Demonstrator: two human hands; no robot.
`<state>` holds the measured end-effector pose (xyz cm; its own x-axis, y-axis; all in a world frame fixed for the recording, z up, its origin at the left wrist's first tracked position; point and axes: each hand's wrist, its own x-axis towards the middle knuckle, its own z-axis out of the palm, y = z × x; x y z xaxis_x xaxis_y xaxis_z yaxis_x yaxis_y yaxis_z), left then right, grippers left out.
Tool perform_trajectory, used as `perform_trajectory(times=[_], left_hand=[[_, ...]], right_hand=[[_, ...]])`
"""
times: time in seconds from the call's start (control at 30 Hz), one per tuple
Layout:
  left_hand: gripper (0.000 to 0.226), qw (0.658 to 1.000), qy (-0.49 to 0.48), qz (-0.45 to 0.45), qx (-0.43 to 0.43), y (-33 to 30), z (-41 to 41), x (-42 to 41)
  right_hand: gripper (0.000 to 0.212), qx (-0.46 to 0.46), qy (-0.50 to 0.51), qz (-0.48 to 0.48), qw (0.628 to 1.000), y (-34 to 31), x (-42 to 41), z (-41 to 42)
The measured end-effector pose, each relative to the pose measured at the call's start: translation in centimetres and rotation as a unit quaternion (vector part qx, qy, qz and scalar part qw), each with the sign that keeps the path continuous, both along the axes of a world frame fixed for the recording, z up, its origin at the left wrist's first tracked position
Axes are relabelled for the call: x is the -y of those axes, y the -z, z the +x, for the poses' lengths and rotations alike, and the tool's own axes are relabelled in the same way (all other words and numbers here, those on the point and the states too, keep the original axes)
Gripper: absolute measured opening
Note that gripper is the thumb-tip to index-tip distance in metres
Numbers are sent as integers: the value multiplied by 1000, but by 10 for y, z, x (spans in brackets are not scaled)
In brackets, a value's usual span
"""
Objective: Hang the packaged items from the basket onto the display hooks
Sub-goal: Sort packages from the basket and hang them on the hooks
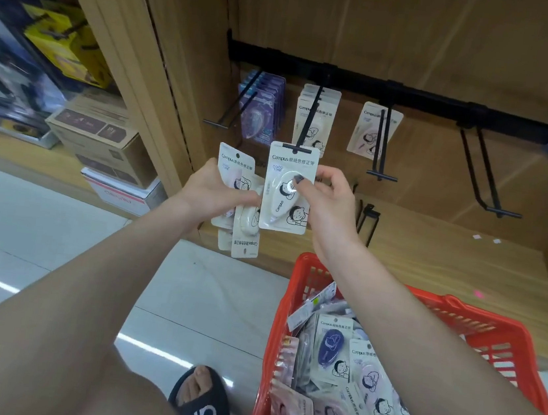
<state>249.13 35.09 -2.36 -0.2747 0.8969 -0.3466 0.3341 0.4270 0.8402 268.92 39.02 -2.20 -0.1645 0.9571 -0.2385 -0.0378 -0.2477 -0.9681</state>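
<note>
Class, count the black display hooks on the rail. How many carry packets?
3 of 4 carry packets: purple packets hook, cream packets hook, pink packet hook. The right hook is bare. More may be hidden.

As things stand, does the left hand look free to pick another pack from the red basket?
Probably not: the left hand already grips a fan of correction tape packs, and the red basket lies low on the right, under the right forearm.

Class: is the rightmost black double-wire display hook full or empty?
Empty. The rightmost black double-wire hook carries no packets; bare wood shows behind its wires.
</note>
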Motion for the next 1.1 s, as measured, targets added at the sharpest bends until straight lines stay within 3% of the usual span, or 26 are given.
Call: perform_trajectory(times=[0.33,0.57,0.77,0.9,1.1], left_hand=[[85,999,-22,-7,-40,2,-3,-8],[70,996,-35,4,-84,-7,5,-9],[77,1000,-14,4,-3,-8,9,-11],[39,998,18,30,59,-11,16,-13],[34,988,25,29,147,-16,23,-14]], right_hand=[[16,56,51,57,995,8,6,-7],[18,111,85,12,990,8,-51,-22],[54,138,71,-68,986,4,-100,-41],[69,137,75,-101,983,9,-106,-44],[85,88,48,-172,980,20,-65,-21]])
